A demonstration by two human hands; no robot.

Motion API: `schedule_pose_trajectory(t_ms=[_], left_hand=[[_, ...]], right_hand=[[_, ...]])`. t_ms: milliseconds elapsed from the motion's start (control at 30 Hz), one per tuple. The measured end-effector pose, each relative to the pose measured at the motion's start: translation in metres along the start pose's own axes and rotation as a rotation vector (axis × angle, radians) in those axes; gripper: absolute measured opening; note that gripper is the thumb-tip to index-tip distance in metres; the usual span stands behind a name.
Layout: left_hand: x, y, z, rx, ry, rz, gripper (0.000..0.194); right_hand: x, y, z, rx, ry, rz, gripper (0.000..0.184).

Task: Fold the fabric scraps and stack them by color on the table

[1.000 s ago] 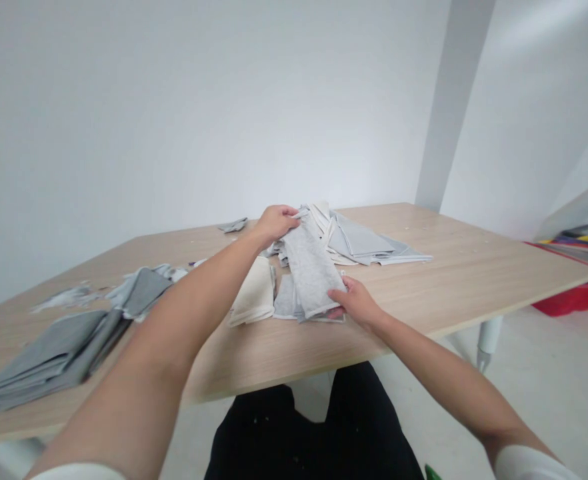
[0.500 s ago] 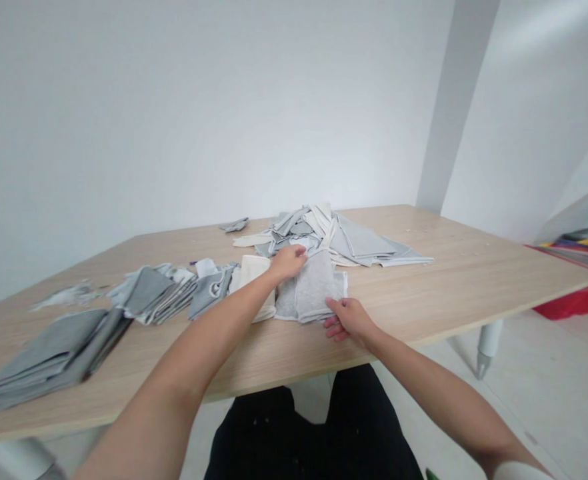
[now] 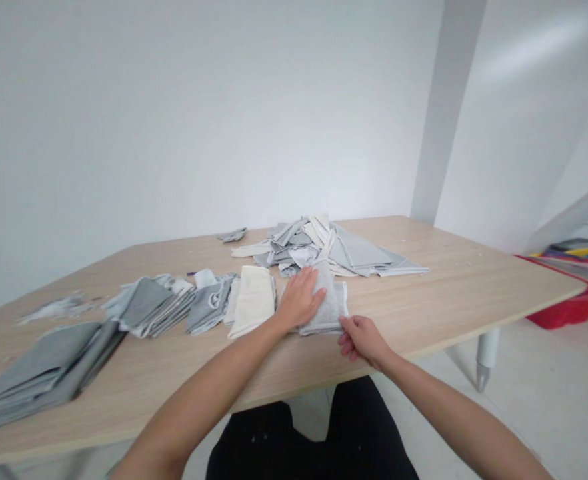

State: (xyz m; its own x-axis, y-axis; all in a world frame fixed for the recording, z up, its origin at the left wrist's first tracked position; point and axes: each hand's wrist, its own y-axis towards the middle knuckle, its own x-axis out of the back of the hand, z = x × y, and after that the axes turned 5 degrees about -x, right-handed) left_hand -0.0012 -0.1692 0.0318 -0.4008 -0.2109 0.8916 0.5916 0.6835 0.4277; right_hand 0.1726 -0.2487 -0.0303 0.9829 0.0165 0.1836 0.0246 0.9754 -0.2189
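A light grey piece of cloth (image 3: 331, 310), folded over on itself, lies on the table in front of me. Flat on its left part rests my left hand (image 3: 301, 298), fingers stretched out and pointing away from me. My right hand (image 3: 363, 339) pinches the cloth's near right corner between thumb and forefinger, the other fingers curled beneath. Just left of the cloth is a folded cream cloth (image 3: 253, 300). Behind it sits a loose heap of grey and cream fabric pieces (image 3: 299, 240). My left hand hides part of the grey cloth.
Leftward along the wooden table (image 3: 404, 313) lie a grey folded bundle (image 3: 209, 303), a stack of grey cloths (image 3: 157, 303) and larger dark grey folded cloths (image 3: 49, 367). White scraps (image 3: 57, 308) lie at far left. A red container (image 3: 554, 313) stands beyond the right edge.
My left hand has come down nearer to me and flattened onto the cloth. My right hand has shifted slightly right, at the cloth's corner. The cloth now looks narrower.
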Motion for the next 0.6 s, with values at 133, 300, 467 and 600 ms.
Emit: schedule_pose_trajectory(t_ms=[133,300,467,600], left_hand=[[0.0,-0.017,0.001,-0.074,-0.039,0.207,0.055],[0.0,-0.038,0.008,-0.058,-0.007,-0.019,0.049],[-0.011,-0.063,0.031,-0.076,-0.039,-0.14,0.042],[-0.03,-0.074,0.048,-0.016,-0.085,-0.181,0.039]], right_hand=[[0.015,-0.002,-0.007,0.073,-0.146,-0.083,0.033],[0.055,0.031,0.014,0.232,-0.439,-0.269,0.035],[0.106,0.101,0.056,0.323,-0.747,-0.506,0.031],[0.118,0.149,0.07,0.305,-0.951,-0.533,0.033]])
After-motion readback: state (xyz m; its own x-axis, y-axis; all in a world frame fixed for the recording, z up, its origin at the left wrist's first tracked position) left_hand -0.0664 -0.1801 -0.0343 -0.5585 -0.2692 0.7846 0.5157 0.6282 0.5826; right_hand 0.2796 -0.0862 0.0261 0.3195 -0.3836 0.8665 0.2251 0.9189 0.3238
